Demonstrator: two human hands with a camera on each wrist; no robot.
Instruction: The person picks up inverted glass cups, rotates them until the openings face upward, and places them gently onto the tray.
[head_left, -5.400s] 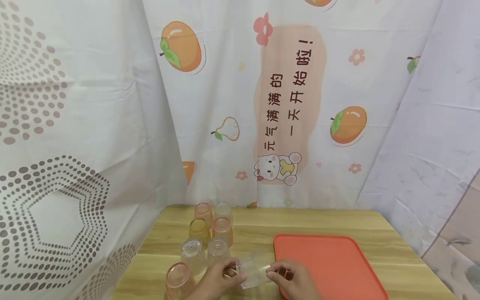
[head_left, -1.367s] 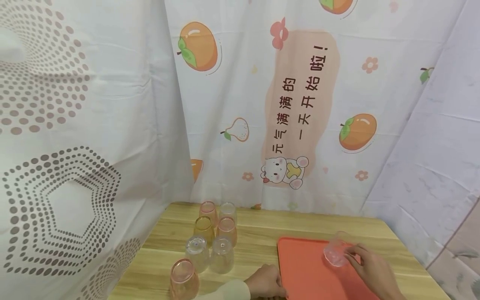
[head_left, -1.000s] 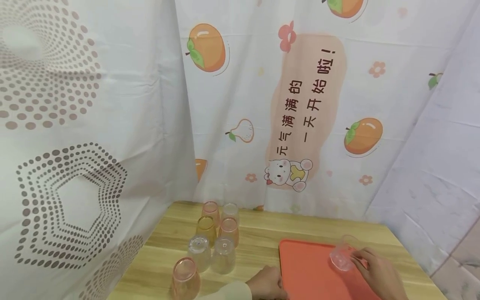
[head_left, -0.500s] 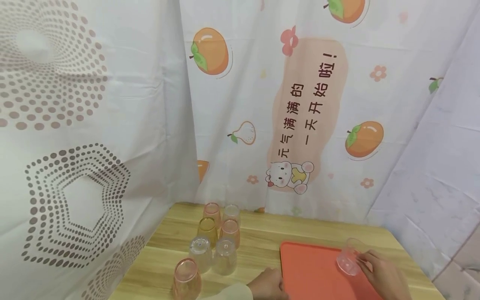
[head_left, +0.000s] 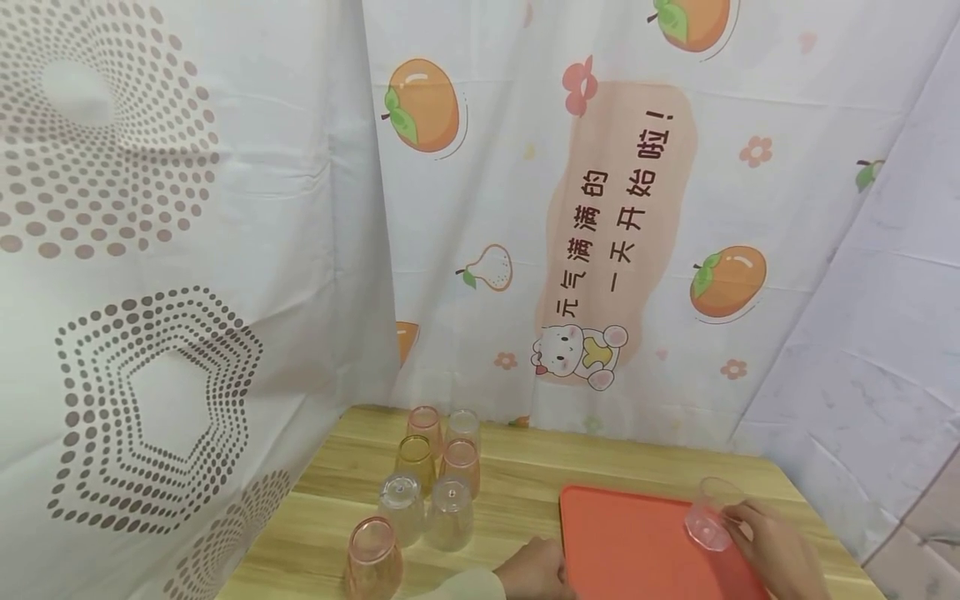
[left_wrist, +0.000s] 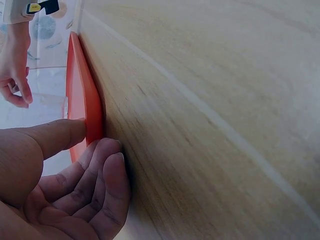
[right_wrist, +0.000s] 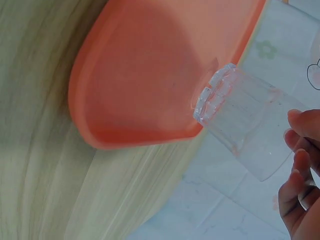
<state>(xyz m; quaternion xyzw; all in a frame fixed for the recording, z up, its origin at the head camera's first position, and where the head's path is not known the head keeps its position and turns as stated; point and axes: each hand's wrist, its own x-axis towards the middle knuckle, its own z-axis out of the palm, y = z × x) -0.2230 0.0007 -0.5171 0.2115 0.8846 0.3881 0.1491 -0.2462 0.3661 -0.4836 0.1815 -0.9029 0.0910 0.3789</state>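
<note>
My right hand [head_left: 780, 554] grips a clear cup [head_left: 711, 515], tilted, base touching the orange tray [head_left: 630, 542] at its far right. My left hand [head_left: 534, 571], fingers relaxed, touches the tray's near left edge.

Tray [head_left: 630, 542] lies on the table [head_left: 517, 475], right half. Seven upturned cups [head_left: 423, 487] cluster left of it, in rows running back toward the curtain [head_left: 570, 217]. Left hand [head_left: 534, 571] at tray's near-left edge; right hand [head_left: 780, 554] with a cup [head_left: 711, 515] over its far-right corner.
</note>
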